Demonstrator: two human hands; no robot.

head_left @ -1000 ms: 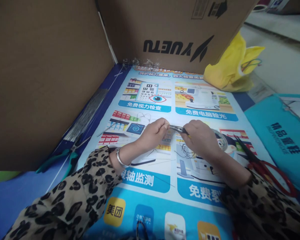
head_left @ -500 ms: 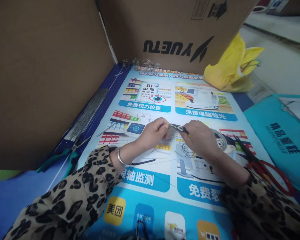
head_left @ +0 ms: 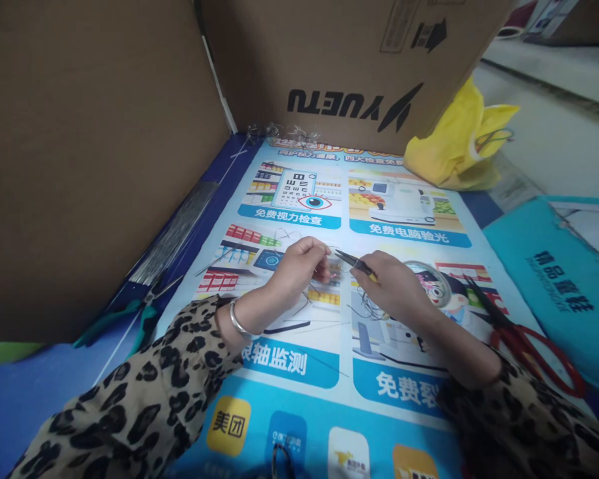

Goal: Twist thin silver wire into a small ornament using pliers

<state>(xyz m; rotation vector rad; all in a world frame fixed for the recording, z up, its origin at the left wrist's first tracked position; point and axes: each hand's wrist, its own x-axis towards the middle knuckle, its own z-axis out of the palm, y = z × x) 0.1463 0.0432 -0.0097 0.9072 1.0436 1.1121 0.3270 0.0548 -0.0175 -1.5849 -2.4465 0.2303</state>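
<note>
Over the middle of a printed poster [head_left: 299,366], my left hand [head_left: 304,263] is closed in a pinch on something thin, too small to make out. Just to its right, my right hand [head_left: 392,283] grips small pliers [head_left: 357,263], whose dark jaws point left toward the left fingertips, with a small gap between. A loose tangle of thin wire [head_left: 367,303] lies on the poster below the pliers. Behind my right hand is a round clear dish [head_left: 442,283], partly covered.
Cardboard panels [head_left: 349,40] stand at the left and back. Teal-handled pliers [head_left: 144,313] and a bundle of thin wires [head_left: 174,233] lie left. Red-handled scissors [head_left: 544,346], a yellow bag [head_left: 449,146] and a turquoise box [head_left: 549,266] are on the right.
The pliers' jaws have moved slightly down and away from my left fingertips, and my right hand has turned a little. The view has shifted slightly.
</note>
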